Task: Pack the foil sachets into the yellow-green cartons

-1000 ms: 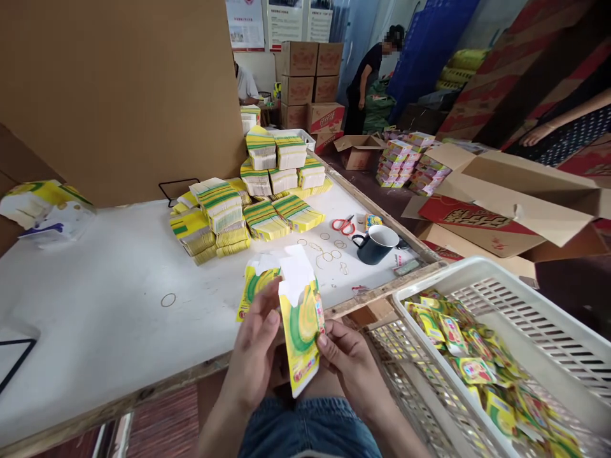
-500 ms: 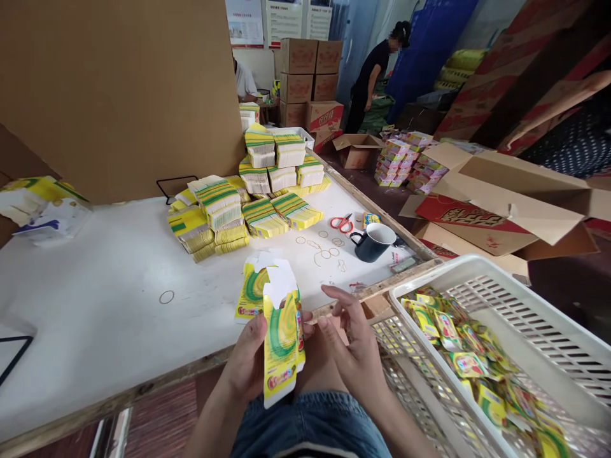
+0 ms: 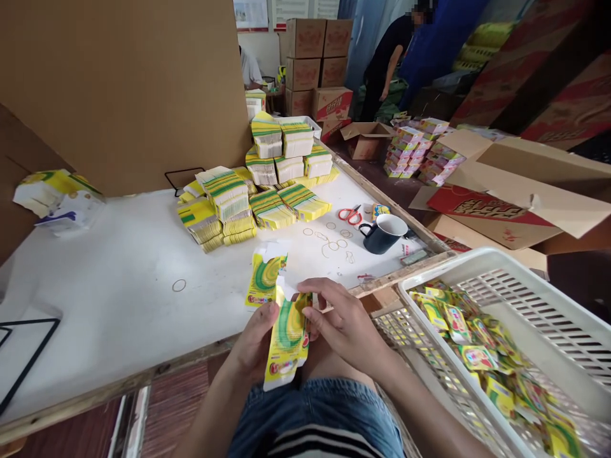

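A small yellow-and-green carton is held upright, slightly tilted, above my lap. My left hand is closed round its left side, with the thumb on the front panel. At the carton's upper right edge, my right hand pinches the side by the top opening; some of its fingertips are hidden behind the carton. Just behind, a flat carton with the same print lies on the white table.
Stacked flat cartons sit farther back. Rubber bands, red scissors and a dark mug lie to the right. A white basket of yellow packets stands at my right. Wire stands are at left; a person bends behind.
My right hand has moved left from beside the carton and closed on its upper right edge. The top flaps, upright before, are now mostly covered or folded. The camera view has shifted slightly.
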The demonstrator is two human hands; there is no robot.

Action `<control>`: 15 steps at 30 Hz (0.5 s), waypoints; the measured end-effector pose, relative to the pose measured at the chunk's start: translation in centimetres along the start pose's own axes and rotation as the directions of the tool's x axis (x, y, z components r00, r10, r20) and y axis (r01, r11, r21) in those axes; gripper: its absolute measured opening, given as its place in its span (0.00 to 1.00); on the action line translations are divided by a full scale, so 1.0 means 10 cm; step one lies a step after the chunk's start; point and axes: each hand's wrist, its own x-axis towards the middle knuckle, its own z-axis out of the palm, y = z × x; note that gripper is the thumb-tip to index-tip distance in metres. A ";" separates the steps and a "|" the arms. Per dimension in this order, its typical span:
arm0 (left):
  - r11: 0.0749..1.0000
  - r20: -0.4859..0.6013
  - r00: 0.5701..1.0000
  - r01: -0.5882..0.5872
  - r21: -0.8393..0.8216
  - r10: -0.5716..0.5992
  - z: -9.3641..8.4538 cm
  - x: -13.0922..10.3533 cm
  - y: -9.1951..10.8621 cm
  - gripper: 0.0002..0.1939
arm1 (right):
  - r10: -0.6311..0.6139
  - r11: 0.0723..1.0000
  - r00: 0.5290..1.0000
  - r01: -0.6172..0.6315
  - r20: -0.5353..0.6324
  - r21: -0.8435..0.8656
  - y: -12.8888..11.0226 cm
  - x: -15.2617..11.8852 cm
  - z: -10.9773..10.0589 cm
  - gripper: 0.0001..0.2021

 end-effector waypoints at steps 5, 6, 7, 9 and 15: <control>0.999 -0.030 1.000 -0.009 0.051 0.010 -0.03 0.01 -0.01 0.22 | -0.011 1.000 1.000 0.011 0.017 -0.029 -0.01 0.04 0.03 0.12; 0.998 -0.038 0.999 -0.016 0.053 0.018 -0.04 0.01 0.00 0.21 | -0.012 0.999 1.000 0.013 0.023 -0.052 -0.01 0.05 0.04 0.12; 0.998 -0.046 0.998 -0.027 0.057 0.030 -0.04 0.00 0.01 0.20 | -0.010 0.997 1.000 0.012 0.029 -0.076 -0.01 0.05 0.06 0.12; 0.997 -0.068 0.996 -0.046 0.068 0.050 -0.06 -0.01 0.02 0.18 | -0.011 0.993 0.999 0.016 0.036 -0.116 0.00 0.05 0.09 0.14; 0.996 -0.119 0.993 -0.015 0.092 0.026 -0.05 -0.02 -0.01 0.15 | -0.020 0.989 0.999 0.027 0.043 -0.148 0.11 -0.01 0.17 0.17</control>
